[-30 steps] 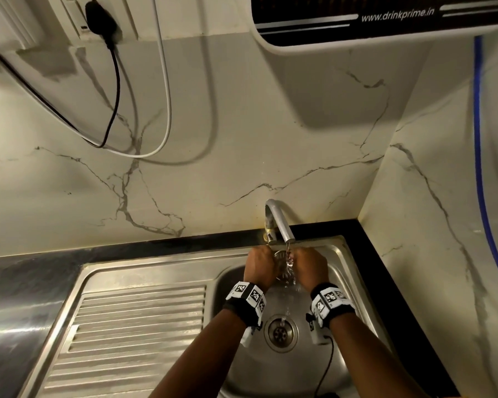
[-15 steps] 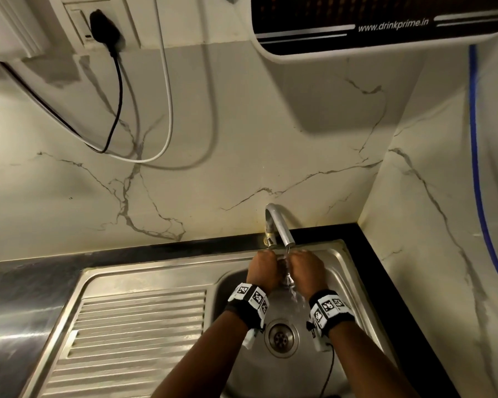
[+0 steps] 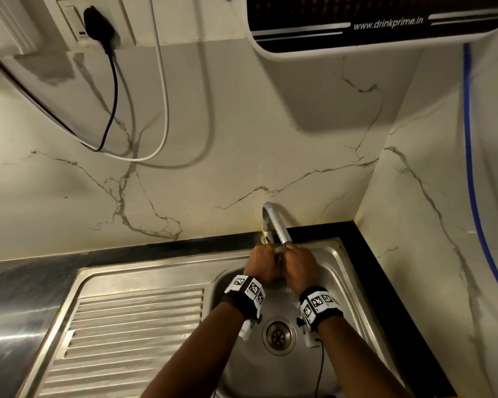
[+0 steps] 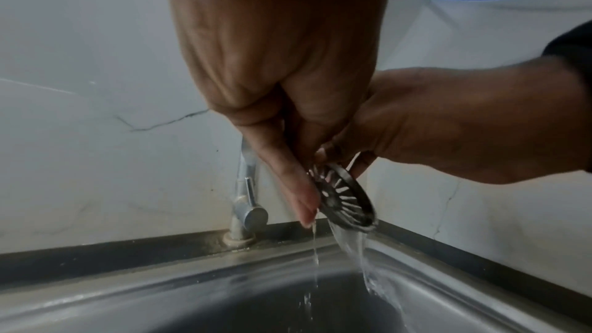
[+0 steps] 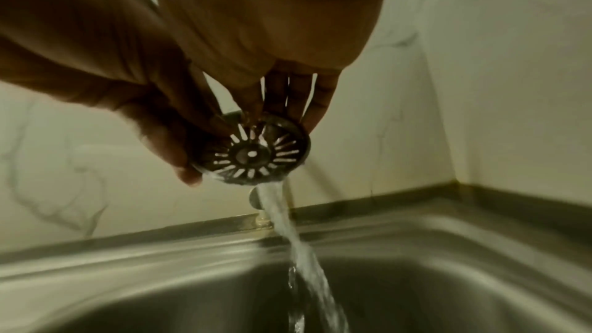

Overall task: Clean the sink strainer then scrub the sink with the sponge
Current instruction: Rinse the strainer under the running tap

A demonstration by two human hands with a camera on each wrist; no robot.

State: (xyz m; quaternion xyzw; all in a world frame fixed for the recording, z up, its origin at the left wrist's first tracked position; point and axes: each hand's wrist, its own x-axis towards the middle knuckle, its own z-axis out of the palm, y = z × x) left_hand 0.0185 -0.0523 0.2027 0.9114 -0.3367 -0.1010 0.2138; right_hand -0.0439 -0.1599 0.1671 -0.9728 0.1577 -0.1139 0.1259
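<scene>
The round metal sink strainer [image 5: 253, 153], with slots radiating from its middle, is held tilted under the running tap [image 3: 276, 222]. Water streams off its lower edge [image 4: 349, 234] into the steel sink [image 3: 338, 271]. My left hand [image 4: 298, 186] holds the strainer on its left rim, fingers lying along its face. My right hand [image 5: 288, 100] grips it from behind and above with the fingertips. In the head view both hands, left [image 3: 263, 262] and right [image 3: 301, 264], meet just under the spout and hide the strainer. The drain hole [image 3: 278, 336] lies uncovered. No sponge is in view.
A ribbed steel drainboard [image 3: 133, 334] lies left of the basin. Marble walls close the back and right. A water purifier [image 3: 371, 24] hangs above. Black and white cables [image 3: 161, 110] and a blue tube [image 3: 469, 156] run down the walls. The tap lever [image 4: 253, 214] stands at the back rim.
Both hands have stayed under the tap with the strainer and closed in tighter beneath the spout. The head view has tilted slightly upward.
</scene>
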